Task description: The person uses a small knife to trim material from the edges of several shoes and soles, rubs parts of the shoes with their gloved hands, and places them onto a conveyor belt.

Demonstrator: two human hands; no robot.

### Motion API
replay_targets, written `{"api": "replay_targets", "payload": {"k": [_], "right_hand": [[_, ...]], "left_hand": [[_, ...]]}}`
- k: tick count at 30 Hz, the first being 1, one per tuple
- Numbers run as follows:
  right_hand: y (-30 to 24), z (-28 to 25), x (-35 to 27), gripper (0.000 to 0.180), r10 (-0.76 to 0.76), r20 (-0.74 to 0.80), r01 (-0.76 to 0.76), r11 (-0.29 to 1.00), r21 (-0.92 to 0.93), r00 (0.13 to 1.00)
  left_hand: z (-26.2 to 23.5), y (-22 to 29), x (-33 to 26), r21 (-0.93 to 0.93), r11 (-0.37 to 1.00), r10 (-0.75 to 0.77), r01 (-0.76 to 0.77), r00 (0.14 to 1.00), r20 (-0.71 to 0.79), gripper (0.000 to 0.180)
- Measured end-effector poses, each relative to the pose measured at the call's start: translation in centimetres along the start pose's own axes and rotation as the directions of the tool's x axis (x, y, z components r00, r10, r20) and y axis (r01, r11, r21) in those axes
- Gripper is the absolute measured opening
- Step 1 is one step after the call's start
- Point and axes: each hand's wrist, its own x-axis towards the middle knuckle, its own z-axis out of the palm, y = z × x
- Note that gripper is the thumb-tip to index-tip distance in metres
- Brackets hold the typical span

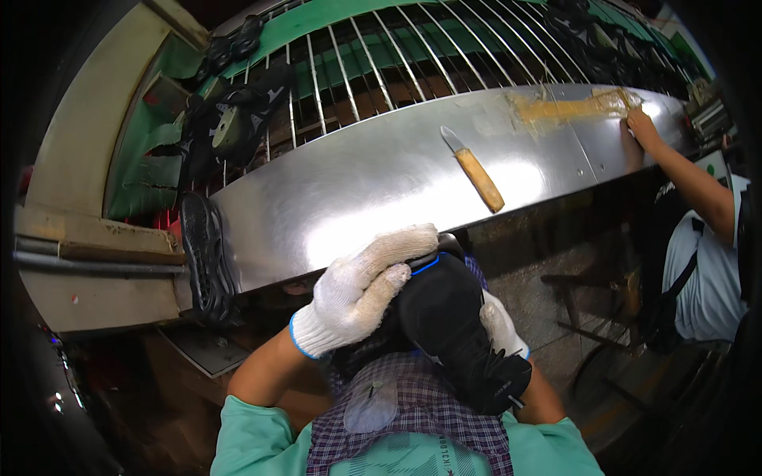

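Both hands wore white gloves. On the left hand, the glove had a blue edge at the wrist and dirty fingers. That hand was grasping the rounded end of a black shoe, with its fingers bent over the rim, next to a thin bright blue line. The right hand was against the other side of the shoe. Part of it was hidden behind the shoe, so I cannot tell how tightly its fingers were closed.

The shoe was in front of the person, over a checked apron and by the near edge of a shiny metal bench. Its rounded end pointed up toward the bench, and its laces were low down on the right.

A knife lay on the bench, well apart from both gloves. It had a wooden handle, and its blade pointed away from the person. At the far right was a brown patch, with another person's bare hand near it. A black sole was at the bench's left end. Behind the bench ran a row of metal bars.
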Motion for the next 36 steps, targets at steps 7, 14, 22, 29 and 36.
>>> {"api": "replay_targets", "payload": {"k": [7, 14, 22, 29, 36], "right_hand": [[1.2, -2.6, 0.1, 0.097, -0.006, 0.052, 0.013, 0.99, -0.137, 0.999], [0.3, -1.5, -0.2, 0.093, -0.107, 0.016, 0.108, 0.991, -0.084, 0.994], [0.1, 0.0, -2.5, 0.081, 0.009, -0.281, 0.07, 0.96, 0.273, 0.96], [0.9, -2.9, -3.5, 0.075, 0.14, -0.334, 0.035, 0.882, 0.47, 0.932], [-0.8, -0.5, -3.6, 0.059, 0.026, -0.288, 0.077, 0.936, 0.342, 0.957]], "left_hand": [[-0.2, -0.1, 0.4, 0.035, 0.999, 0.029, -0.03, 0.999, 0.016, 0.041], [0.4, 0.3, 1.8, 0.092, 0.987, 0.124, -0.133, 0.988, 0.096, 0.042], [0.0, -4.3, 3.7, -0.033, 0.994, 0.11, -0.105, 0.951, 0.29, 0.103], [6.6, -8.7, 1.0, -0.152, 0.986, 0.073, -0.065, 0.996, 0.044, 0.09], [7.2, -7.7, 2.2, 0.034, 0.995, 0.09, -0.091, 0.995, 0.032, 0.08]]}}
